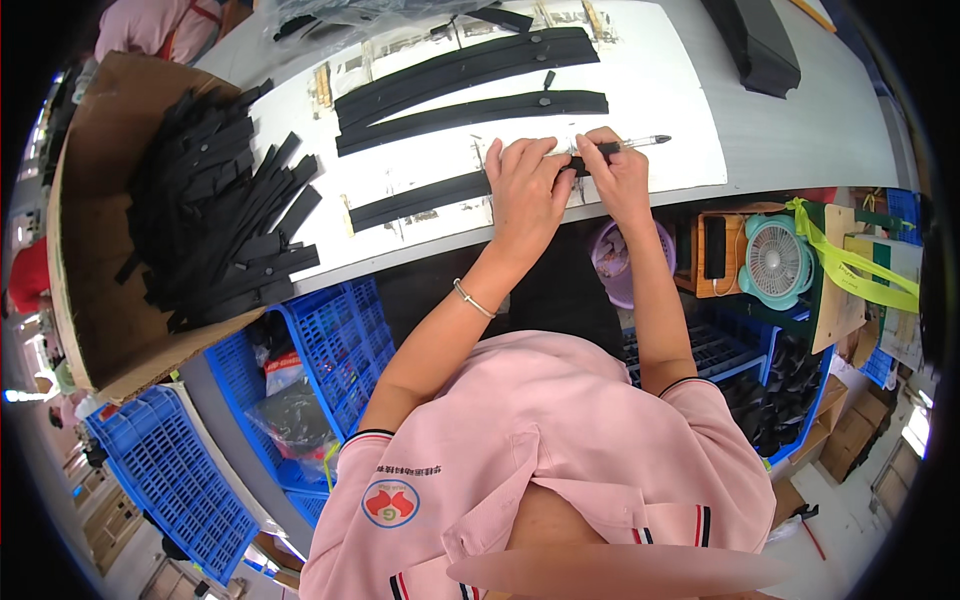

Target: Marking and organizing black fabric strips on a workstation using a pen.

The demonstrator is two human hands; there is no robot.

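A black fabric strip (420,202) lies lengthwise on the white board (690,100) in front of me. My left hand (527,190) bends over its right part, fingertips and thumb pressing on it. Close beside it, my right hand (618,178) is closed, thumb and forefinger pinched together at the strip's right end. A slim pen with a clear barrel (645,142) runs through the fingers of this hand, its dark tip pointing right. Two more black strips, an upper one (470,72) and a lower one (480,120), lie farther back, each with a round button-like spot.
At the left a cardboard box (85,200) lies open, with a heap of black strips (215,200) spilling onto the board. A black folded piece (750,45) rests at the far right. Below the table are blue crates (340,345), a purple basket (622,285) and a teal fan (778,262).
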